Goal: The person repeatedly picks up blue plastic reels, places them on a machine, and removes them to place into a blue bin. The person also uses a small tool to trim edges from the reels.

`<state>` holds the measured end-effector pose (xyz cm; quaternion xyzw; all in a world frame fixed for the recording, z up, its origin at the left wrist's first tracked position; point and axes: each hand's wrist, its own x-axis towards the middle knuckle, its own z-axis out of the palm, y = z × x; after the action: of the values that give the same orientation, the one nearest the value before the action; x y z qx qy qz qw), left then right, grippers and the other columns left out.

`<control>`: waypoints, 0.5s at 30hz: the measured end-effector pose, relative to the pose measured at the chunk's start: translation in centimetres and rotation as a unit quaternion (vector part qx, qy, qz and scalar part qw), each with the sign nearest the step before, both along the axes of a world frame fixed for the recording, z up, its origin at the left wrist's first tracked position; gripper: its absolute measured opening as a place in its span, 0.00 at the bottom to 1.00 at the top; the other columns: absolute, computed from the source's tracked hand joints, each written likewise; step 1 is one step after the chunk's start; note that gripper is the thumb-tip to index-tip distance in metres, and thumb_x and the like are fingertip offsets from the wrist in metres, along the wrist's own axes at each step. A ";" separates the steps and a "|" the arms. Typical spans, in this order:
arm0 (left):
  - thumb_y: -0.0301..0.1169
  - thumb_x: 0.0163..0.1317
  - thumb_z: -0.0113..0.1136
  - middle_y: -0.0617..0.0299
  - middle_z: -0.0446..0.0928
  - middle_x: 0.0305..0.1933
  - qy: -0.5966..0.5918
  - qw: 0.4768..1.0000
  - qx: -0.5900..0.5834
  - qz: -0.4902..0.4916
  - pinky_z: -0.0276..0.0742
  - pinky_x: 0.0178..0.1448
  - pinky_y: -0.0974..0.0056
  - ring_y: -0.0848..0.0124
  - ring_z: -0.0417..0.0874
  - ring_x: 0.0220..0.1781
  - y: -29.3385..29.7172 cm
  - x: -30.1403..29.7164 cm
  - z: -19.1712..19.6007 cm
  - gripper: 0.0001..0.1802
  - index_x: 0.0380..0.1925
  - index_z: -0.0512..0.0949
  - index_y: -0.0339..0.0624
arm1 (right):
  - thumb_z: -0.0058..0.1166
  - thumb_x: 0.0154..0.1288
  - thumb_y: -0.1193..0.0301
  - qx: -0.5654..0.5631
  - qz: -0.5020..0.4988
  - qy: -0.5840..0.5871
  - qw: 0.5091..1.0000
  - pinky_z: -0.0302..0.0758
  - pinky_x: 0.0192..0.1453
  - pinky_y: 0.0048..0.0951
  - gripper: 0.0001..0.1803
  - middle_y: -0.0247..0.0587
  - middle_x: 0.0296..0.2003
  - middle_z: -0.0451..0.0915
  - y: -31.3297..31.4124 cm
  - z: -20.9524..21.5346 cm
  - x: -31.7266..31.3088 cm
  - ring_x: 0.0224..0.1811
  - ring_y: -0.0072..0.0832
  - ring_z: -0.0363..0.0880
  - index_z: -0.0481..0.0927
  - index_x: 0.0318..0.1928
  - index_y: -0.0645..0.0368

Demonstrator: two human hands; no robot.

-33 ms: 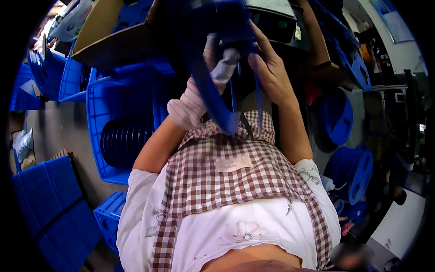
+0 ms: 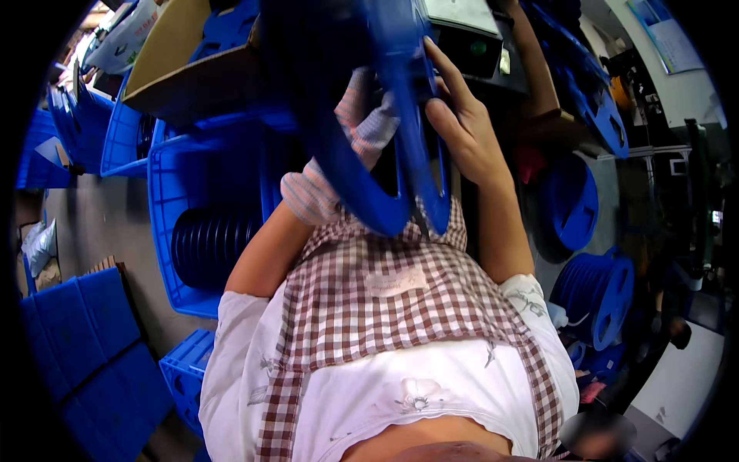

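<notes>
A blue plastic spool (image 2: 422, 165) with two round flanges is held upright in front of my chest. Its upper part is smeared by motion. My left hand (image 2: 309, 192), in a pink-and-grey striped knit glove, is closed on the spool, and the left flange hides part of its fingers. On the other side, my bare right hand (image 2: 471, 142) presses its thumb and fingers against the right flange. The lower rims of both flanges hang just in front of my checked apron (image 2: 346, 308).
To the left, a blue crate (image 2: 159, 239) holds a row of black discs (image 2: 215, 245), with a cardboard box (image 2: 185, 88) of blue parts beyond it. Blue spools (image 2: 596, 296) stand at the right. A white-topped device (image 2: 466, 15) sits ahead. Blue bins (image 2: 92, 339) lie lower left.
The spool has turned and shifted slightly, so both flanges now show broadly where the right one was almost edge-on. My hands keep hold and have moved little.
</notes>
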<state>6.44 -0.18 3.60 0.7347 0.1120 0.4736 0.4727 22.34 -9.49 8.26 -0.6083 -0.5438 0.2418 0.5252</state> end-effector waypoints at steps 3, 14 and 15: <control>0.36 0.68 0.53 0.58 0.77 0.49 -0.034 0.979 -0.177 -0.090 0.76 0.54 0.71 0.72 0.79 0.47 2.2 -0.5 -0.4 0.26 0.63 0.61 0.42 | 0.54 0.57 0.42 0.002 -0.011 -0.127 0.992 0.68 0.64 0.43 0.43 0.60 0.55 0.74 -0.4 2.3 1.6 0.60 0.51 0.73 0.58 0.71 0.41; 0.29 0.66 0.51 0.56 0.78 0.50 -0.112 0.907 -0.297 -0.275 0.77 0.56 0.66 0.68 0.81 0.49 17.8 3.2 10.1 0.18 0.55 0.71 0.35 | 0.48 0.62 0.43 -0.171 -0.063 -0.412 0.893 0.58 0.69 0.42 0.37 0.57 0.63 0.67 9.3 13.9 11.4 0.67 0.54 0.62 0.61 0.69 0.39; 0.28 0.66 0.51 0.55 0.78 0.51 -0.113 0.910 -0.293 -0.270 0.76 0.58 0.65 0.67 0.80 0.50 17.5 3.5 11.0 0.19 0.56 0.71 0.34 | 0.48 0.62 0.42 -0.141 -0.066 -0.428 0.890 0.58 0.70 0.41 0.37 0.56 0.63 0.67 10.8 13.6 12.6 0.66 0.53 0.63 0.60 0.69 0.38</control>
<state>9.98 17.30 14.62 0.5066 -0.0116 0.3537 0.7862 34.93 1.30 21.82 -0.7553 -0.6342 -0.0030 0.1653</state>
